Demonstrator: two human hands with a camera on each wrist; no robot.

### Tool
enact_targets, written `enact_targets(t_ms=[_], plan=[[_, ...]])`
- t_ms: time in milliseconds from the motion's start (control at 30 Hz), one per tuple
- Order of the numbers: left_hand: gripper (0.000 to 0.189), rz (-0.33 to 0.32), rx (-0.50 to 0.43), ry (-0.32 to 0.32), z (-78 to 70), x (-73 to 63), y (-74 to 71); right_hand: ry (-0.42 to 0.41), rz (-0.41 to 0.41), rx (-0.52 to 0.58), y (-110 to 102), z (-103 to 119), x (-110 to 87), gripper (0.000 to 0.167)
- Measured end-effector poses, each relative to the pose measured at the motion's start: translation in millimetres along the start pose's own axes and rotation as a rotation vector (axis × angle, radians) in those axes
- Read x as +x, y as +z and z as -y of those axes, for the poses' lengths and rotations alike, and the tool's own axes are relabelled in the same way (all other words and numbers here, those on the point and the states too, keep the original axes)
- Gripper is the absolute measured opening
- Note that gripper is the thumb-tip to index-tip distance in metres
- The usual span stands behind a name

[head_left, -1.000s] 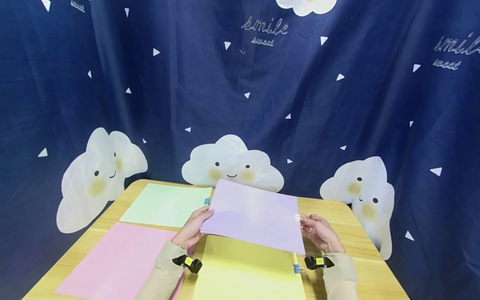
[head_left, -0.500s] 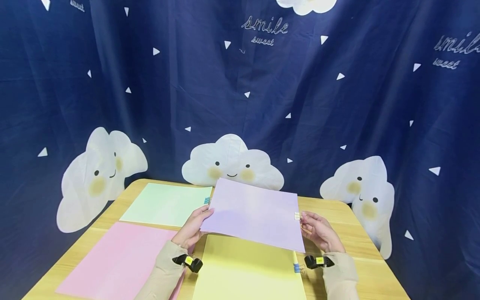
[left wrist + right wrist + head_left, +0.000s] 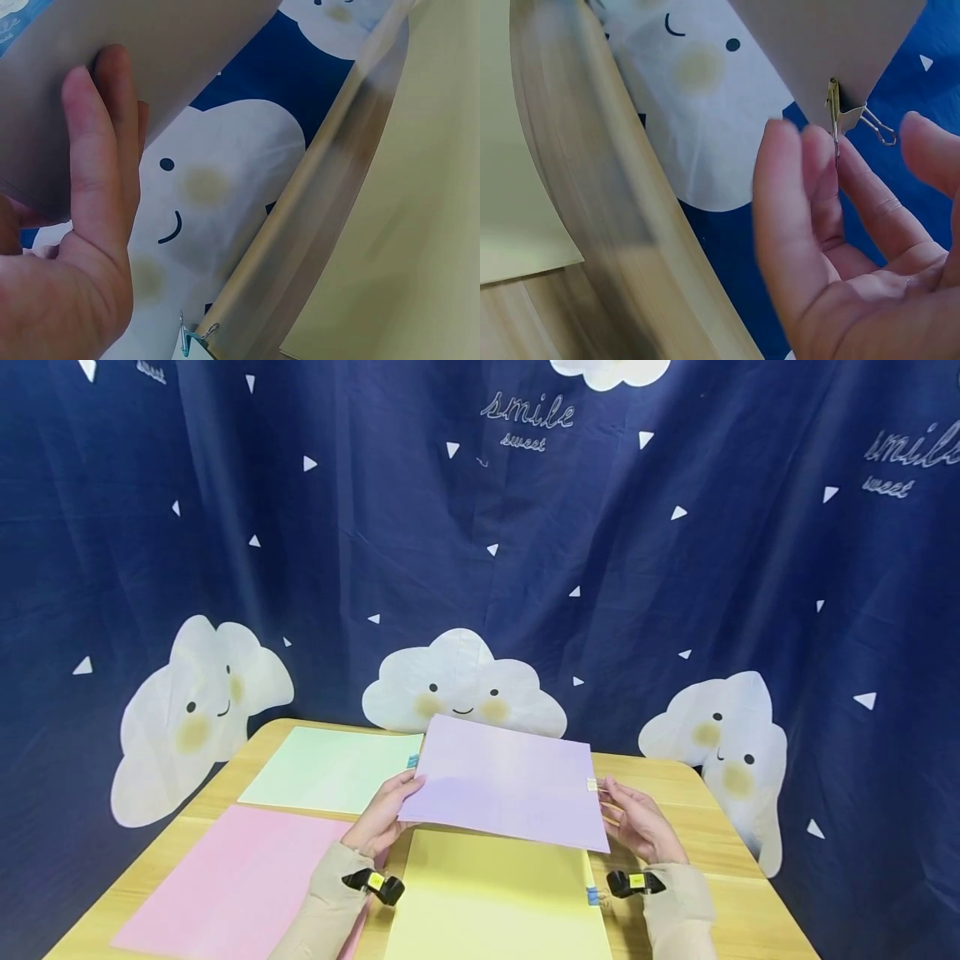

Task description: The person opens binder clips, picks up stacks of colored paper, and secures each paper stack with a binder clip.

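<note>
A sheaf of purple paper is held up over the middle of the table, tilted. My left hand pinches its left edge, thumb on top and fingers beneath; the left wrist view shows those fingers stretched along the shaded underside. A pale binder clip sits on the right edge. Beside it is my right hand. In the right wrist view the clip's wire handles stick out, with the fingertips close around the lower one and the thumb apart from the clip.
Yellow paper with a blue binder clip lies below the purple sheaf. Pink paper lies left, and mint green paper with a teal clip behind it. A dark blue curtain hangs behind the wooden table.
The purple paper's right side has risen a little, and its front right corner has moved up. My right hand has shifted slightly up with the clip; the left hand has hardly moved.
</note>
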State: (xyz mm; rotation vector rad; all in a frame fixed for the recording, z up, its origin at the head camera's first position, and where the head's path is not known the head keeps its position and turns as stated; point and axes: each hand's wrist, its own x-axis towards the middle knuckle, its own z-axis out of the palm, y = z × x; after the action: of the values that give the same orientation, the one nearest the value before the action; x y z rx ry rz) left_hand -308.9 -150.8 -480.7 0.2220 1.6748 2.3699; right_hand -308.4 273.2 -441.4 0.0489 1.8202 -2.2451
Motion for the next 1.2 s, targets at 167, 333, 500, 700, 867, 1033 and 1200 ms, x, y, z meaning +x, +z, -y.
enact_targets(t_ms=[167, 333, 500, 700, 867, 1033, 1200], plan=[[0.056, -0.011, -0.010, 0.006, -0.6, 0.3, -2.5, -0.027, 0.036, -0.012, 3, -2, 0.8, 0.028], [0.053, -0.026, -0.037, 0.002, -0.9, -0.1, -2.6, -0.075, 0.122, 0.016, 6, -4, 1.6, 0.025], [0.055, -0.022, -0.048, 0.009, -2.0, -0.3, -2.6, -0.083, 0.190, 0.058, 11, -4, 2.0, 0.025], [0.059, -0.011, -0.048, 0.008, -2.3, -0.3, -3.5, -0.087, 0.268, 0.047, 13, -3, 1.8, 0.061], [0.059, -0.033, -0.037, 0.002, -1.1, -0.2, -2.9, -0.097, 0.327, 0.090, 15, -4, 1.9, 0.069], [0.058, -0.062, 0.001, 0.011, 0.1, 0.8, -2.8, -0.109, 0.338, 0.101, 16, -5, 2.7, 0.064], [0.060, -0.055, 0.014, 0.023, -0.5, 1.0, -2.0, -0.114, 0.280, 0.079, 18, -5, 5.0, 0.066]])
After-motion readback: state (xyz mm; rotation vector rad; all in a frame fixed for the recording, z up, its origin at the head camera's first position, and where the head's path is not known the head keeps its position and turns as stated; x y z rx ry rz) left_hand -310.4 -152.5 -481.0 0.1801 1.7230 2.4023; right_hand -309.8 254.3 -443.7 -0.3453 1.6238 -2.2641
